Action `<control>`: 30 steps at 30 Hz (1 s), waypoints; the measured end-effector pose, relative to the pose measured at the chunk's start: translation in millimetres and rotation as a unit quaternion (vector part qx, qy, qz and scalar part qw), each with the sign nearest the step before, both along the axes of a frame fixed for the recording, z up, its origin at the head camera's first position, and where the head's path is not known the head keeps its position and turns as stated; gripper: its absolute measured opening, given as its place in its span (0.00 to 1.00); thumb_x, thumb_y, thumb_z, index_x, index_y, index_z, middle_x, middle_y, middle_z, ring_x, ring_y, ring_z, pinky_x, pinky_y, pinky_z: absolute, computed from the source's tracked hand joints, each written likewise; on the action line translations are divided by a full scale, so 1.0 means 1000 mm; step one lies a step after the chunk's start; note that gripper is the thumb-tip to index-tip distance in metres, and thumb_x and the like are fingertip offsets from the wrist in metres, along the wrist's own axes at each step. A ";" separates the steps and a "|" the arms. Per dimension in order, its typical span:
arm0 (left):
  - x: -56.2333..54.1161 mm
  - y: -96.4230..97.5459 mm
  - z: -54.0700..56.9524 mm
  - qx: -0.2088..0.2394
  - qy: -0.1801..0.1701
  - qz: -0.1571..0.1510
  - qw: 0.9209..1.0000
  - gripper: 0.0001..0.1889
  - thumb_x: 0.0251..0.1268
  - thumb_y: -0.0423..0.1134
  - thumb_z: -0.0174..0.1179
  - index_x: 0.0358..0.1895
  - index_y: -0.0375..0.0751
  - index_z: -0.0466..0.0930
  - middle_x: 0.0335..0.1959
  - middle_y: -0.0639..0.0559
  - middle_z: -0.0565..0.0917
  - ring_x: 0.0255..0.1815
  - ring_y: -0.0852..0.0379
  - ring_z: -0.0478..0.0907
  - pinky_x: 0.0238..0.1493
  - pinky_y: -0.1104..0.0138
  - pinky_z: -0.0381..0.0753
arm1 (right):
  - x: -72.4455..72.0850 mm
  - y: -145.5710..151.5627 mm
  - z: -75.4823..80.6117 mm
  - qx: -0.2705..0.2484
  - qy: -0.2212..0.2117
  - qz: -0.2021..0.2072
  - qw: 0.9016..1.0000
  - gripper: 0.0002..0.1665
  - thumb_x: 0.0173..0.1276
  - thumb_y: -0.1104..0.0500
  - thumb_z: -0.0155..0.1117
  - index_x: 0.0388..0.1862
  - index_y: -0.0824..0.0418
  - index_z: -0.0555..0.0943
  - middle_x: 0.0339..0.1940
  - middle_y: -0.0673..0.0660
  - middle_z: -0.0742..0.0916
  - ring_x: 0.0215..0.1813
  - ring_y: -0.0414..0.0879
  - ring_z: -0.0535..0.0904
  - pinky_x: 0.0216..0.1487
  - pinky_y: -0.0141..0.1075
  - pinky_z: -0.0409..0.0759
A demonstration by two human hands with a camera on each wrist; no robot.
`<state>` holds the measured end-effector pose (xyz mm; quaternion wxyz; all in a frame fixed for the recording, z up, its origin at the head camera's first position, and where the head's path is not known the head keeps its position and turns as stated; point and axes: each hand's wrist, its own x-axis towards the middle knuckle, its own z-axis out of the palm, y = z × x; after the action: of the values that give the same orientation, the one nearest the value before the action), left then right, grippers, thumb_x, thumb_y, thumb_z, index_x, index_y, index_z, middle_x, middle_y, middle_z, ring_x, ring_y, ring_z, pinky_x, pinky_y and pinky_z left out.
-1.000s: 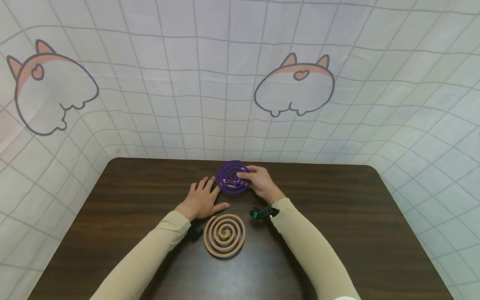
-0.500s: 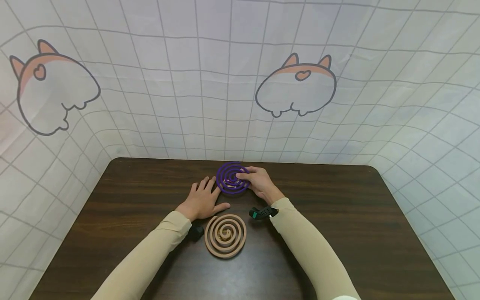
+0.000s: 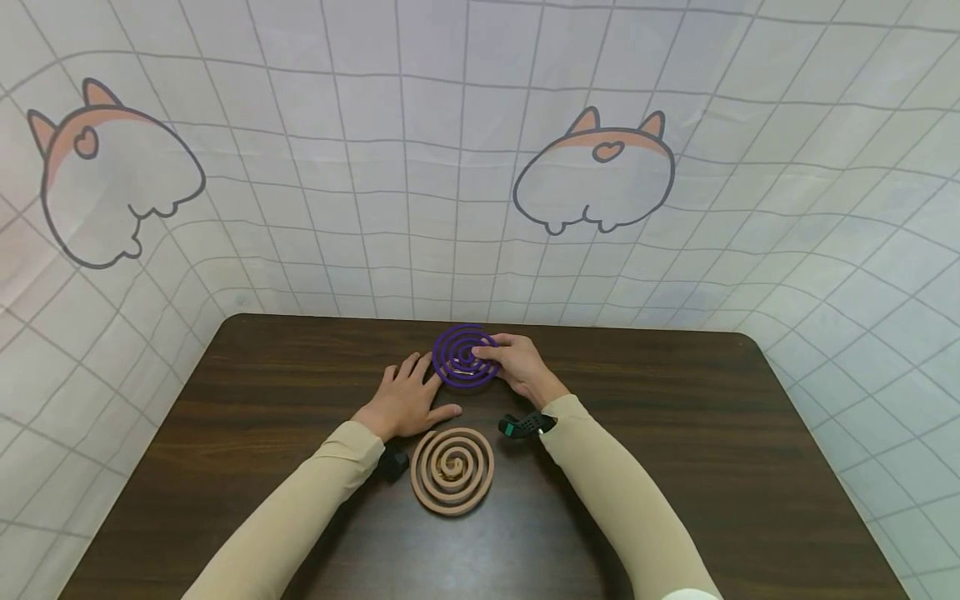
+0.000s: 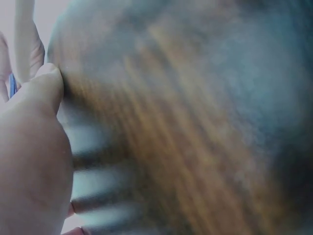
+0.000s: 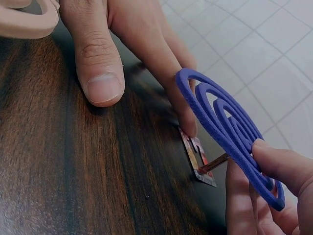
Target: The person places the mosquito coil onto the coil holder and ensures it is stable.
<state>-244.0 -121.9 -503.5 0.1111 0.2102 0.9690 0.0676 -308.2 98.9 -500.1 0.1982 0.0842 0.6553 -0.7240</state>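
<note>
With thumb and fingers, my right hand pinches a purple mosquito coil near the table's back edge. The coil is tilted in the right wrist view. Below it lies a small flat metal coil stand, whose thin prong rises towards the coil. Whether the prong's tip sits in the coil is hidden. My left hand lies flat with spread fingers on the table, one fingertip touching the stand's plate. A tan mosquito coil lies nearer me, just below the left thumb.
Everything is on a dark wood-grain table. Behind it and at both sides hangs a white gridded curtain with cartoon animal drawings. Each wrist wears a dark device, with the right strap plainly visible.
Very little differs. The purple coil has come slightly lower at its top edge, still in the right hand's pinch. The left hand stays on the table, and the head view has shifted a little.
</note>
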 end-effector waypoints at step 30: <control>0.003 0.000 0.002 0.001 -0.001 0.003 1.000 0.46 0.75 0.72 0.46 0.85 0.48 0.53 0.85 0.37 0.54 0.86 0.33 0.49 0.77 0.36 0.58 | -0.001 0.000 -0.004 0.010 0.007 0.012 1.000 0.15 0.68 0.66 0.73 0.52 0.66 0.82 0.33 0.47 0.88 0.32 0.36 0.85 0.36 0.28 0.84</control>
<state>-240.7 -121.9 -501.3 0.1118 0.2073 0.9694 0.0692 -309.4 99.4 -504.5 0.2014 0.0733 0.6649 -0.7155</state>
